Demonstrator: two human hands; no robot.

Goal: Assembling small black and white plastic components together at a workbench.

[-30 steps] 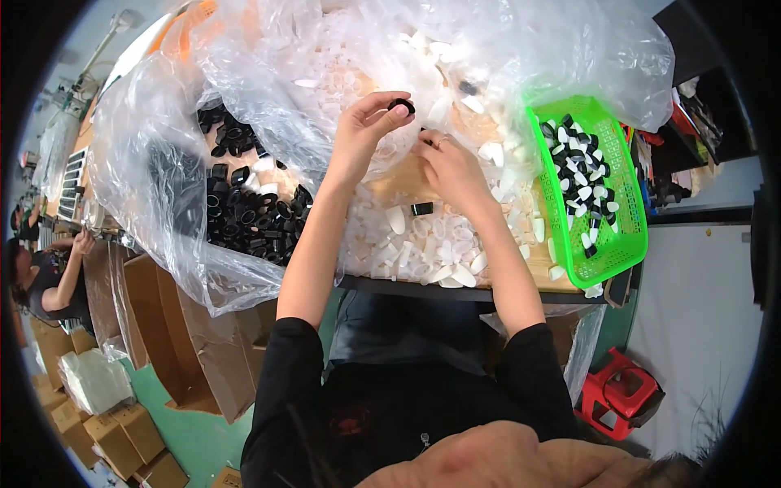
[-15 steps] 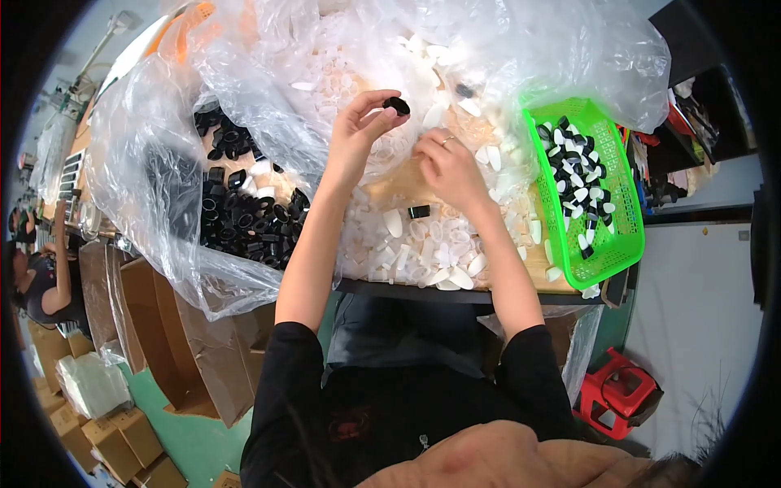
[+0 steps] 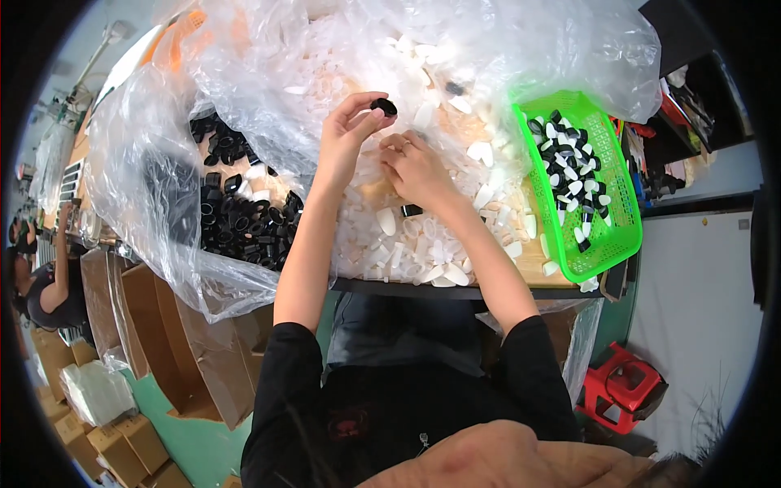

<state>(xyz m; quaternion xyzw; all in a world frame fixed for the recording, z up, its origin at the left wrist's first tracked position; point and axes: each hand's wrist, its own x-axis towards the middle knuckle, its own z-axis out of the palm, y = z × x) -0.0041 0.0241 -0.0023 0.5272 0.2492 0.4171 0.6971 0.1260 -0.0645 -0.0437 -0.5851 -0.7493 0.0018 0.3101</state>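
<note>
My left hand (image 3: 348, 134) pinches a black oval plastic ring-like cap (image 3: 384, 106) between thumb and fingertips, held up over the worktable. Just right of it and a little lower is my right hand (image 3: 416, 169), its fingers curled together above a heap of translucent plastic pieces (image 3: 362, 236). Whatever those fingers may grip is hidden. Beneath the right wrist lies another black piece (image 3: 412, 210). A white tongue-shaped piece (image 3: 386, 221) rests on the heap, with several similar ones around it.
On the left, black caps (image 3: 248, 220) are piled beside a crumpled clear plastic bag (image 3: 154, 187). A green basket (image 3: 625, 207) holding black-and-white pieces stands at the right. More plastic sheeting (image 3: 537, 49) covers the far side. Below right is a red stool (image 3: 622, 382); an open carton (image 3: 191, 342) stands lower left.
My right hand has moved left and slightly nearer to me, closer to my left hand. My left hand has shifted slightly left, still pinching the black cap.
</note>
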